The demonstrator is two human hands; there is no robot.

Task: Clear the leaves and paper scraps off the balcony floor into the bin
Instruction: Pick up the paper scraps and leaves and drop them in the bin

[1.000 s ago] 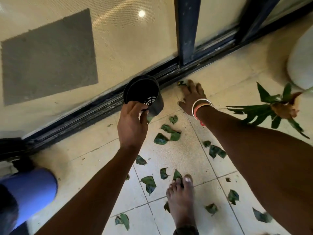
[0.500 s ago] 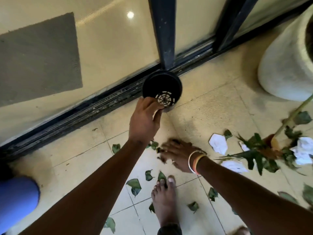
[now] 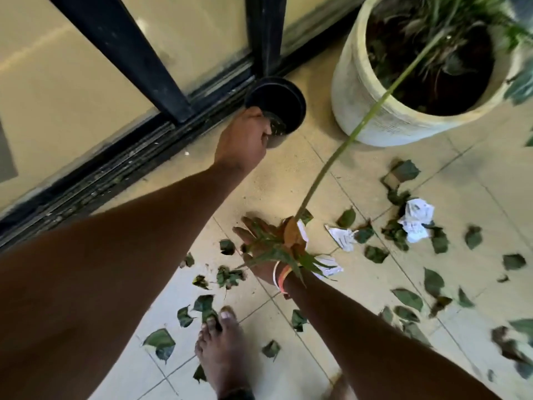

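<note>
Left hand (image 3: 243,140) grips the rim of the one black bin (image 3: 284,101) beside the door track (image 3: 115,176), while the right hand (image 3: 259,241), fingers outstretched, reaches among roughly two dozen scattered green leaves (image 3: 160,340) and at least three paper scraps (image 3: 416,219) on the tiled floor (image 3: 288,174).

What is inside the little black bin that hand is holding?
Mostly dark inside the black bin, with a few pale specks near the bottom. The left hand gripping its rim covers part, so what lies there is hidden.

A pale planter (image 3: 403,127) holding green plants (image 3: 450,33) stands near the dark sliding-door track (image 3: 115,170).
</note>
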